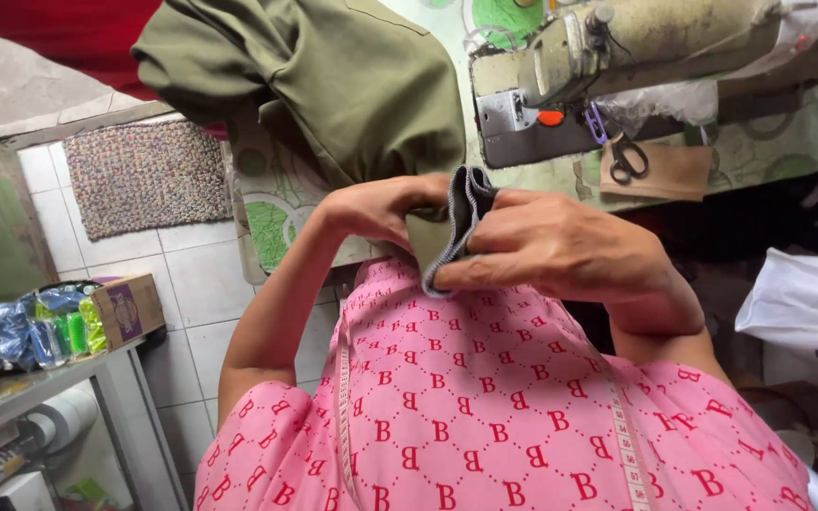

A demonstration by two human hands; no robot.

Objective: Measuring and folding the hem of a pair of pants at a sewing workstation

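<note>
At centre frame, a folded olive fabric piece (pixel 428 241) with a grey zipper tape (pixel 456 222) along its edge is pinched between both hands. The left hand (pixel 381 208) is closed on the fabric; the right hand (pixel 560 251) is closed over the tape, its fingers (pixel 471 274) curled around it. The step in hand appears to be aligning tape to fabric edge. The sewing machine (pixel 560 85) stands at upper right on the bench (pixel 276 213); feeding the aligned edges under its needle would call for an unbroken pinch.
</note>
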